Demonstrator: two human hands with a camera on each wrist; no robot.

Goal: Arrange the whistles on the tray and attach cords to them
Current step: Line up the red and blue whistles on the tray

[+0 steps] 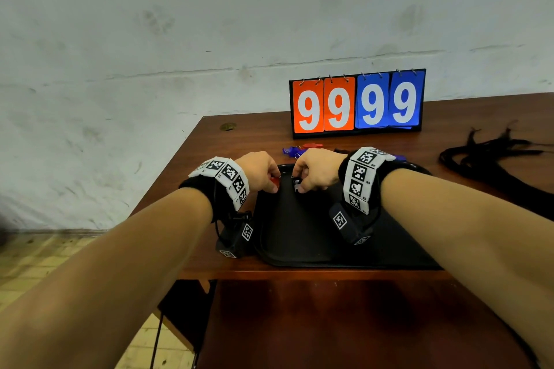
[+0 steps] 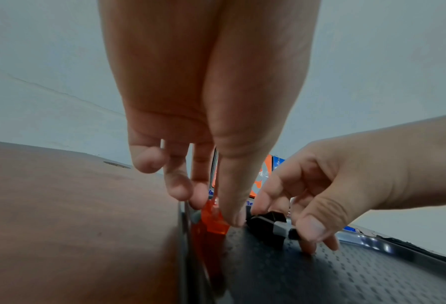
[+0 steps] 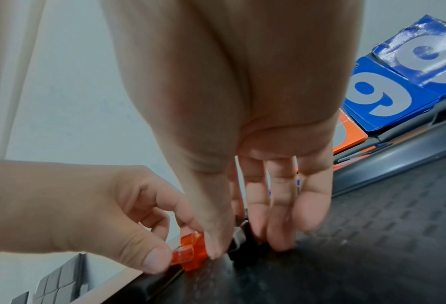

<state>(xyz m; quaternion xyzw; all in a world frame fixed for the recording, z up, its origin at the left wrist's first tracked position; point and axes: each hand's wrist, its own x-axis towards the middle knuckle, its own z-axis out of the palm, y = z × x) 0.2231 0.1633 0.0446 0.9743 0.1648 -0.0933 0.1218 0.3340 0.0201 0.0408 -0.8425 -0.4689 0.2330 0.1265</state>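
A black textured tray (image 1: 299, 237) lies on the brown table in front of me. My left hand (image 1: 271, 180) pinches a clear orange whistle (image 2: 212, 219) (image 3: 190, 256) at the tray's far left corner, thumb and fingers on it. Beside it my right hand (image 1: 299, 181) pinches a black whistle (image 2: 268, 223) (image 3: 238, 238) and holds it down on the tray floor. Beyond the tray, loose blue and red whistles (image 1: 299, 149) lie on the table. A bundle of black cords (image 1: 491, 156) lies at the right.
A flip scoreboard (image 1: 356, 105) showing 9999 stands at the back of the table (image 1: 224, 141), against a pale wall. The table's left edge and the floor drop away just left of the tray.
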